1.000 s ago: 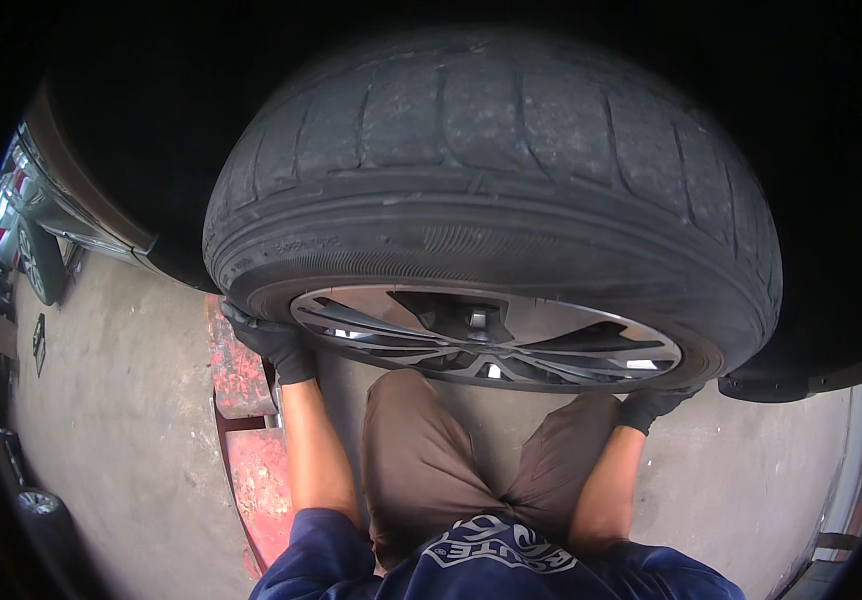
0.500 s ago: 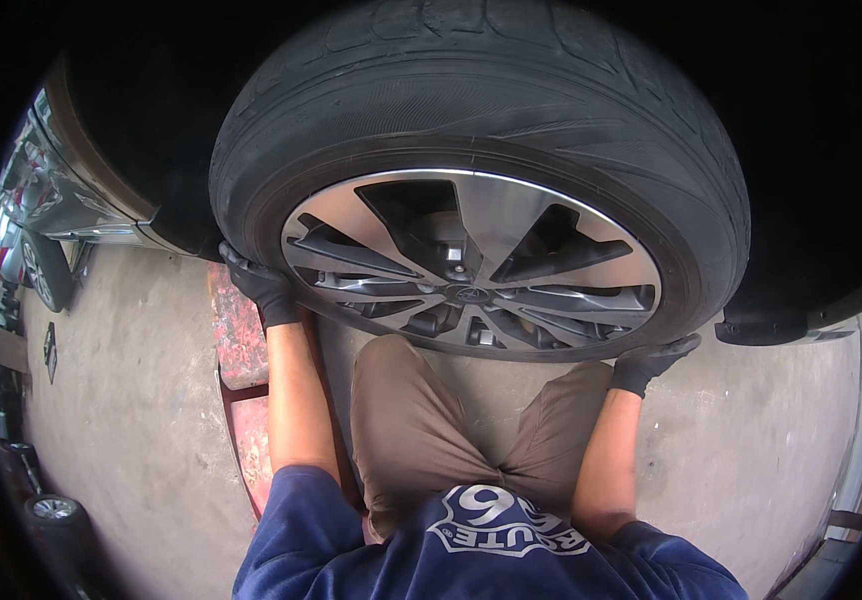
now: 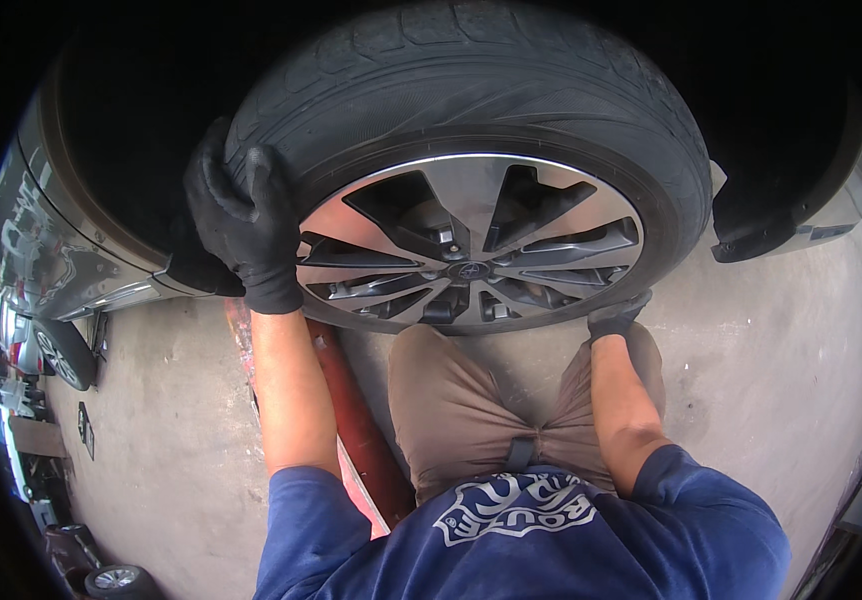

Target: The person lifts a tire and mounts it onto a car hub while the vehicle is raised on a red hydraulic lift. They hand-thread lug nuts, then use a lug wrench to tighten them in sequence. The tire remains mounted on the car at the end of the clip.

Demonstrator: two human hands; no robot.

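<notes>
A car wheel (image 3: 471,190) with a black tyre and a silver-and-black spoked rim stands upright in front of me, inside a dark wheel arch. My left hand (image 3: 246,220), in a black glove, grips the tyre's left side, thumb over the sidewall and fingers toward the tread. Low on the right, my right hand (image 3: 619,316), also gloved, holds the tyre's underside; its fingers are partly hidden. Between the spokes a hub or brake part (image 3: 436,222) shows dimly. My knees are spread below the wheel.
A worn red metal lift arm (image 3: 356,410) runs along the floor beside my left leg. Grey car bodywork (image 3: 81,240) borders the arch on the left. Another wheel (image 3: 63,352) and a loose wheel (image 3: 119,580) are farther left. Concrete floor (image 3: 741,400) lies to the right.
My left hand has moved up the tyre's left side, from its lower edge. My right hand has shifted inward along the bottom. The rim has turned slightly, and my view has shifted a little.
</notes>
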